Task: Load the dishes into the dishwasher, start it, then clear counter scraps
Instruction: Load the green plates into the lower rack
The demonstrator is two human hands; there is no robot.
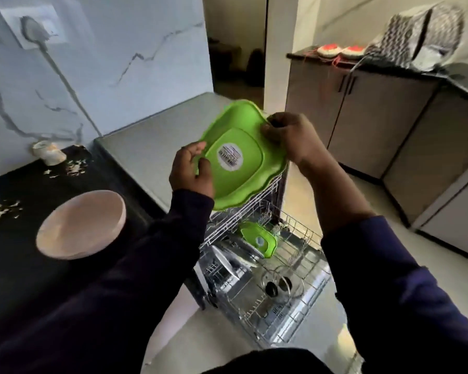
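I hold a green plastic plate point(254, 171) with its underside and a round white label facing me, above the open dishwasher. My left hand point(191, 171) grips its left edge. My right hand point(289, 137) pinches its upper right rim. Below, the pulled-out lower rack point(303, 300) carries another green plate point(258, 238) standing on edge, steel dishes point(238, 256) and a glass lid point(277, 288). A pink bowl point(81, 225) lies upside down on the black counter point(19, 263). Food scraps point(70, 168) are scattered on that counter near the wall.
A small white cup point(49, 152) stands by the marble wall. The grey dishwasher top point(157, 147) lies behind the plate. Grey cabinets point(376, 122) with a patterned bag point(416, 39) and two red-and-white items point(341, 51) stand at the right across the tiled floor.
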